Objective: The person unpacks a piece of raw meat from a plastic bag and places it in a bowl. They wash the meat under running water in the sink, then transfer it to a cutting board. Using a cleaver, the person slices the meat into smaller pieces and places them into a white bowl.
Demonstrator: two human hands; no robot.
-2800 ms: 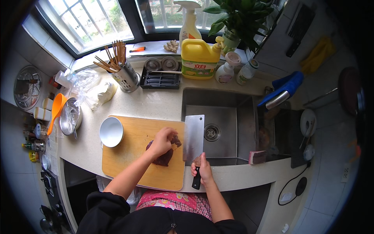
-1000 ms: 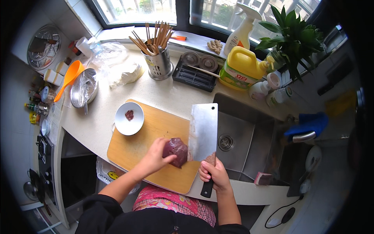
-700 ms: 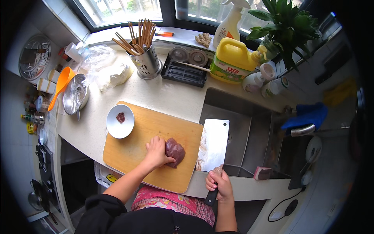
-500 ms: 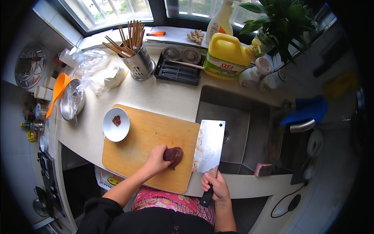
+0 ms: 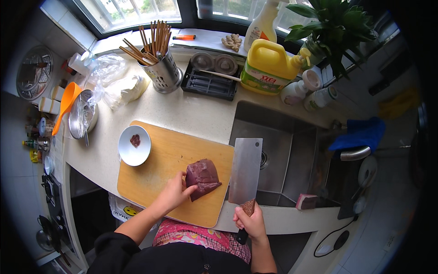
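A piece of dark red meat (image 5: 203,177) lies on the wooden cutting board (image 5: 159,150), with shallow lines across its top. My left hand (image 5: 176,192) holds its left edge, thumb over the top and fingers curled at the side. My right hand (image 5: 251,220) is wrapped round the dark handle of a cleaver (image 5: 245,169). The cleaver's broad blade points away from me, just right of the board and over the sink's left edge. At the board's far left corner stands a white bowl (image 5: 135,155) holding a small dark red piece of meat (image 5: 135,140).
To the right is a steel sink (image 5: 276,169) with a faucet (image 5: 356,153) and a sponge (image 5: 306,201) on its front edge. A chopstick holder (image 5: 164,75), a black tray (image 5: 210,86) and a yellow jug (image 5: 267,68) line the back. Plastic bags (image 5: 121,86) lie at the left.
The meat has been turned and lies flatter, showing a wider face. My left hand has shifted to its left edge. The cleaver's blade has tilted slightly and looks duller.
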